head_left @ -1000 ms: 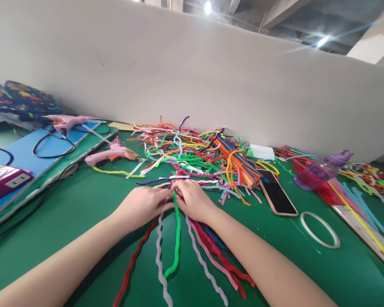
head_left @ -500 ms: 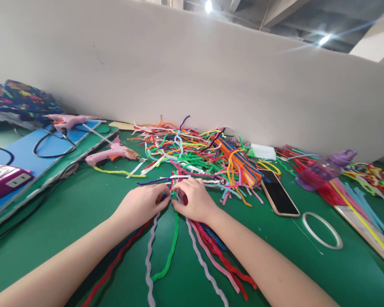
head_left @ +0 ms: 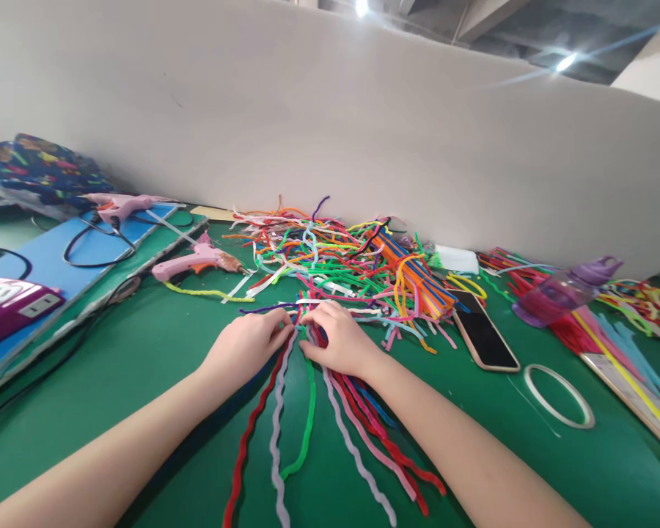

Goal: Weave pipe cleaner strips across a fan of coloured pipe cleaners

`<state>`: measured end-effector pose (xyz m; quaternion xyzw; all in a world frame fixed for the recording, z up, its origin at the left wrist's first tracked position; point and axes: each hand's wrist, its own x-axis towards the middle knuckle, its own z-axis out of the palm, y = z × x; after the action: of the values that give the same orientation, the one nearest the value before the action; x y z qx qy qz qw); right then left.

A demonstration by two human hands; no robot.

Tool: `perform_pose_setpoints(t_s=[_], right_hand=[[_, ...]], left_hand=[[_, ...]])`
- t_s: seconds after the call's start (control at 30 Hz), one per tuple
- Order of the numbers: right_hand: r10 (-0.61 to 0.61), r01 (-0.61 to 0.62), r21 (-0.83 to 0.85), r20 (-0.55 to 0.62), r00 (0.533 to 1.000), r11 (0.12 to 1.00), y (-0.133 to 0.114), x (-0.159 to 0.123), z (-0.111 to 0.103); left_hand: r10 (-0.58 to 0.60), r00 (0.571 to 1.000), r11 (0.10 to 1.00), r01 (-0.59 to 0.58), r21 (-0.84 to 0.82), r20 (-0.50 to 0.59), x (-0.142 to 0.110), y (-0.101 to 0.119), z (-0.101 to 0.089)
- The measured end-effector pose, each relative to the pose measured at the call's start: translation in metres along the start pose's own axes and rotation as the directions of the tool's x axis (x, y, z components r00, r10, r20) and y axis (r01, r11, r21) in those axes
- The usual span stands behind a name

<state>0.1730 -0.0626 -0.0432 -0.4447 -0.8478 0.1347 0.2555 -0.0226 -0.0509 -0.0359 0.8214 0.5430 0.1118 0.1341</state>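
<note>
Both hands meet at a bundle of fuzzy pipe cleaners, whose strands fan out towards me over the green table [head_left: 192, 440]. My left hand [head_left: 247, 348] is closed, thumb and finger pinched at the bundle's left side where a red pipe cleaner [head_left: 247, 433] and a lilac pipe cleaner [head_left: 276, 433] begin. My right hand [head_left: 338, 341] curls closed over the right side, above a second lilac strand and several pink, red and blue ones. Between the hands a green pipe cleaner [head_left: 311, 407] hangs down. The fingertips partly hide the joint.
Behind the hands lies a loose heap of coloured pipe cleaners [head_left: 319, 253]. To the left are a pink glue gun [head_left: 195, 260], another glue gun [head_left: 124, 205] on a blue board, and a purple power strip [head_left: 16, 312]. A phone [head_left: 484, 334], tape ring [head_left: 558, 396] and purple bottle [head_left: 555, 293] are at right.
The red pipe cleaner on the left has swung inward, now lying close beside the lilac one. My left hand has shifted slightly at the bundle; the right keeps its place. The view has moved slightly.
</note>
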Motion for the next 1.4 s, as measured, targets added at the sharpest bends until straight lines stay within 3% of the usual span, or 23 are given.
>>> perform_pose_setpoints(t_s=[0.27, 0.63, 0.8, 0.93, 1.17, 1.4], right_hand=[[-0.013, 0.016, -0.058, 0.039, 0.999, 0.998, -0.001, 0.001, -0.004], [0.023, -0.024, 0.019, 0.074, 0.997, 1.000, -0.010, -0.002, -0.009], [-0.043, 0.032, 0.113, 0.101, 0.994, 0.993, -0.001, -0.001, -0.013], [-0.026, 0.009, 0.156, 0.102, 0.994, 0.988, 0.003, 0.000, -0.013], [-0.022, 0.007, 0.156, 0.094, 0.995, 0.988, 0.004, -0.001, -0.010], [-0.033, 0.020, 0.138, 0.095, 0.995, 0.990, 0.005, 0.000, -0.010]], left_hand=[[-0.017, 1.000, 0.999, 0.017, -0.028, -0.007, 0.002, 0.003, 0.001], [0.019, 1.000, 1.000, -0.019, 0.004, -0.010, -0.001, 0.005, 0.001], [0.111, 0.994, 0.993, -0.110, 0.046, -0.016, -0.006, 0.010, -0.001], [0.197, 0.980, 0.980, -0.197, 0.014, -0.013, -0.007, 0.011, -0.001], [0.116, 0.993, 0.992, -0.114, -0.062, 0.033, -0.005, 0.009, -0.003], [0.052, 0.999, 0.998, -0.051, -0.046, 0.008, -0.004, 0.007, -0.004]])
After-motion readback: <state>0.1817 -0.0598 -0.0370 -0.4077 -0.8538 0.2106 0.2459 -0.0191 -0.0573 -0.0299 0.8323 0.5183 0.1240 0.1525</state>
